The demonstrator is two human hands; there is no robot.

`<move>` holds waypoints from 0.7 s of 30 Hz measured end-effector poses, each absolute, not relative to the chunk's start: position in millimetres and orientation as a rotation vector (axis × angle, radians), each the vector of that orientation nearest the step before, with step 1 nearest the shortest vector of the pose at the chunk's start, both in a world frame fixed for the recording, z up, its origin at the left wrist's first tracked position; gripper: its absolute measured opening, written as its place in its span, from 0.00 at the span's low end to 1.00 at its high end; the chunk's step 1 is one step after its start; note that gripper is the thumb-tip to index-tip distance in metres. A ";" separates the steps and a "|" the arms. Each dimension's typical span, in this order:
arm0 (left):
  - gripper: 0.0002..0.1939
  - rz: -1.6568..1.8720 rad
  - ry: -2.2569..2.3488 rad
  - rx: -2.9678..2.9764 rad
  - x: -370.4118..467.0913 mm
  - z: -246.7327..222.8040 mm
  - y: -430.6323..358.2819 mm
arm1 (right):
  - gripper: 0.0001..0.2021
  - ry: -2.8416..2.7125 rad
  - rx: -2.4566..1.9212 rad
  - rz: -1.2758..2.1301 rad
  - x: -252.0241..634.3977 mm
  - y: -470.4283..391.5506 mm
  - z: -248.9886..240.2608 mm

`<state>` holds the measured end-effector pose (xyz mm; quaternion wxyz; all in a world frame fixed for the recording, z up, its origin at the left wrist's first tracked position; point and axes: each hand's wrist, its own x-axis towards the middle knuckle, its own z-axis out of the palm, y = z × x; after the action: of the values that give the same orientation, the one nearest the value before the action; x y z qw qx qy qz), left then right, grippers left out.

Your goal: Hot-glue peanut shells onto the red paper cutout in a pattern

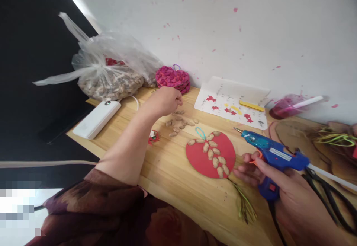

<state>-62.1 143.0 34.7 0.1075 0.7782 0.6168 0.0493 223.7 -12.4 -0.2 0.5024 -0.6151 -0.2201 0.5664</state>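
Observation:
My right hand [279,186] is around the handle of a blue hot glue gun [267,147], its nozzle pointing left and a white glue stick out of its back. My left hand [167,101] hovers above a loose heap of peanuts [180,122], fingers pinched; whatever is between them is hidden. Between the hands lies a red heart-shaped piece [198,160] with rows of peanuts on it. A blue loop [199,133] sits at its top and a green-yellow tassel [244,203] at its lower tip.
Behind my left arm are a knotted plastic bag of peanuts [111,84], a white power bank [96,119] and stacked magenta peanut hearts [172,77]. A stained paper [203,104], a cup of dark pink paint [284,106] and black scissors [326,190] lie toward the right.

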 end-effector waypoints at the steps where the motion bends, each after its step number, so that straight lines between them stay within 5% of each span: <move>1: 0.13 0.156 1.802 2.285 -61.2 33.0 143.6 | 0.21 -0.523 -1.499 1.356 223.6 -12.0 0.5; 10: 0.14 0.212 1.832 2.402 -47.2 29.7 141.2 | 0.21 -0.539 -1.469 1.327 230.1 -8.3 0.3; 21: 0.09 0.158 1.282 2.455 -24.4 12.1 139.4 | 0.19 -0.571 -1.420 1.363 233.4 -7.6 1.1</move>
<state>-24.4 139.4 12.1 0.1828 0.8701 0.4543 0.0561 233.4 -7.6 1.1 0.5195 -0.5920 -0.2382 0.5682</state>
